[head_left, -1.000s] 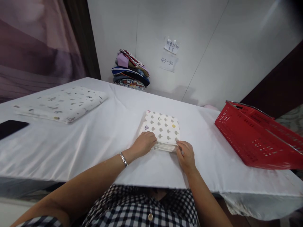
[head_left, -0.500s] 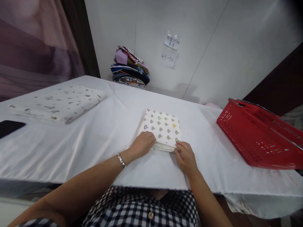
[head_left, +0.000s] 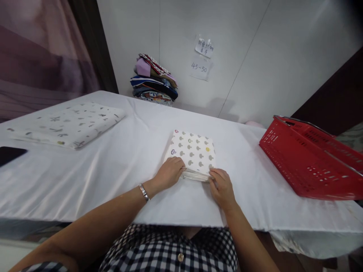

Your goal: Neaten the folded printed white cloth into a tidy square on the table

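Folded cloth with small grey motifs, held at its near edge. It lies on the white-draped tabletop directly before the person, between the larger patterned cloth and the red basket, well apart from both. The left hand curls over the near left corner and grips it; the right hand pinches the near right corner between thumb and fingers. Note the several layers showing, slightly fanned, along the near edge: from where I stand, a pull on the upper layers alone would probably shear them off the lower ones. Unequal tension between the hands could skew the square. The drape looks smooth, so a firm tug may slide everything sideways; a loosened pinch may let lower layers droop out.
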A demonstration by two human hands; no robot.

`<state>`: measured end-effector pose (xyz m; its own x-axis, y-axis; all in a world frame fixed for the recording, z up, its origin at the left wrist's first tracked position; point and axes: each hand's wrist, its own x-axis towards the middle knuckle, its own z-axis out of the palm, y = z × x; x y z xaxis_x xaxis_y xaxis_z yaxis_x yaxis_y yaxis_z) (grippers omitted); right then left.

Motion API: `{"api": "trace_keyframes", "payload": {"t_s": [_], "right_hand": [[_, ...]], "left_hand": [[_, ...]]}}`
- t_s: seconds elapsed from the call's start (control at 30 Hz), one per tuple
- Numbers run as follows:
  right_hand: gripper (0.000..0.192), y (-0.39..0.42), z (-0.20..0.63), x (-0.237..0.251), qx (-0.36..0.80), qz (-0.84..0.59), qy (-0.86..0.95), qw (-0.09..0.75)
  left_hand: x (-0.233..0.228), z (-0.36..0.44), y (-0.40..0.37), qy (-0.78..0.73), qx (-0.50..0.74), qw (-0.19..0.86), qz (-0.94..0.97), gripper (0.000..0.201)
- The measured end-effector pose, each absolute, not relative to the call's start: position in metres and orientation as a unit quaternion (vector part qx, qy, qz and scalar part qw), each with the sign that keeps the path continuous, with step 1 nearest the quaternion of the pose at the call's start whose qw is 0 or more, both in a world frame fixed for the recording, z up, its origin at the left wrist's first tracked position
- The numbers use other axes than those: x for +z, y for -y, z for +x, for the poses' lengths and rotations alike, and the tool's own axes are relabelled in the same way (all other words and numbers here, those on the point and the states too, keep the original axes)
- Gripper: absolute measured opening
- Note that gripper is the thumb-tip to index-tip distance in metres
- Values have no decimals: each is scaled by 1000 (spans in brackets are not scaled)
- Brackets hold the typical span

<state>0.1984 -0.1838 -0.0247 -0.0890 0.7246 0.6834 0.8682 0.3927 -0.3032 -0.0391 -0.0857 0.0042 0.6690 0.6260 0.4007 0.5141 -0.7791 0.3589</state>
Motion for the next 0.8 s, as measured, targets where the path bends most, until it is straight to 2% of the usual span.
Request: {"api": "trace_keyframes", "payload": {"t_s": [0.37, 0.67, 0.8], "right_hand": [[25, 173, 173, -13, -127, -558, 746, 341], [25, 175, 177, -17, -144, -556, 733, 365], [26, 178, 179, -17, -137, -554, 741, 354]], "left_hand": [[4, -39, 85, -316, 266, 126, 902, 19], [5, -41, 85, -306, 267, 142, 903, 22], [2, -43, 86, -284, 275, 151, 906, 10]]}}
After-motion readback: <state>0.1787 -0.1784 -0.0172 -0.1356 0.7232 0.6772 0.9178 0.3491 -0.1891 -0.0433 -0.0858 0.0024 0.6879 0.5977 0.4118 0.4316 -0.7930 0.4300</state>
